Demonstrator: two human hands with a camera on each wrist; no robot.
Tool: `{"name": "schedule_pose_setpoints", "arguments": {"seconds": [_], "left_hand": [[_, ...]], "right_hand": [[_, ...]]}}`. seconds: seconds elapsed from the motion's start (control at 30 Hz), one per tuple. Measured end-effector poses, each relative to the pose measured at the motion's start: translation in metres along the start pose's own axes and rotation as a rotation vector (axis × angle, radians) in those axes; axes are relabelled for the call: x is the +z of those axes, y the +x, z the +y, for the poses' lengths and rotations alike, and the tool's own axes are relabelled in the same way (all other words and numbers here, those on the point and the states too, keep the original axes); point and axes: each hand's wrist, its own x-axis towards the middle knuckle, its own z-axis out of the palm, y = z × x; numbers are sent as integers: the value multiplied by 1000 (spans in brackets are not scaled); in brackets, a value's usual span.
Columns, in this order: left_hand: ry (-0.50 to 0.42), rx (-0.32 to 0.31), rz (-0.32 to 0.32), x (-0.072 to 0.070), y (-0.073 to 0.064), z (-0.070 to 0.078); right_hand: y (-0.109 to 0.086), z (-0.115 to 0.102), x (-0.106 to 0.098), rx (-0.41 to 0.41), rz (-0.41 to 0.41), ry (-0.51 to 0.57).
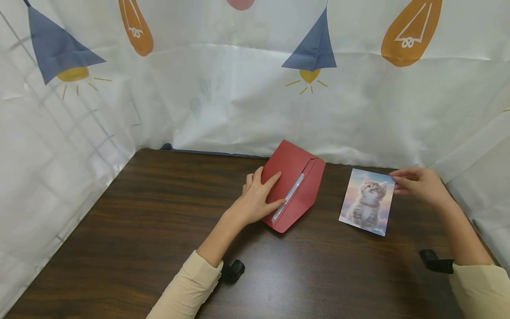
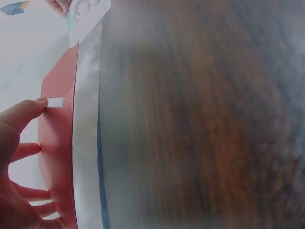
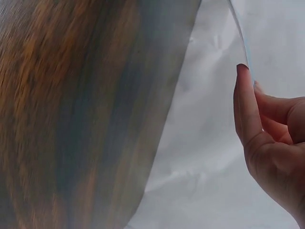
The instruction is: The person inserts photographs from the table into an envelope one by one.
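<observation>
In the head view a red envelope (image 1: 292, 155) lies slanted near the table's back edge, its pointed flap folded open to the right. A white strip (image 1: 290, 195) shows in its opening. My left hand (image 1: 255, 197) rests on the envelope with fingers spread, thumb tip beside the white strip. The left wrist view shows the same hand (image 2: 19, 157) along the red envelope (image 2: 57, 138). To the right, my right hand (image 1: 422, 186) pinches the top right corner of a kitten picture card (image 1: 368, 204). Seen edge-on in the right wrist view, the card (image 3: 244, 40) is between thumb and fingers.
The dark wood table (image 1: 167, 230) spans the front of the scene. White printed curtains (image 1: 223, 106) hang behind it and along both sides. Black wrist mounts (image 1: 234, 271) stick out near both sleeves.
</observation>
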Motion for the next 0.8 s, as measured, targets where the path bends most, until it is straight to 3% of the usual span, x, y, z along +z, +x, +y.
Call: {"name": "schedule_pose_setpoints", "arguments": {"seconds": [0.8], "left_hand": [[8, -21, 3, -1, 0, 0]], "right_hand": [[1, -20, 24, -46, -34, 157]]}}
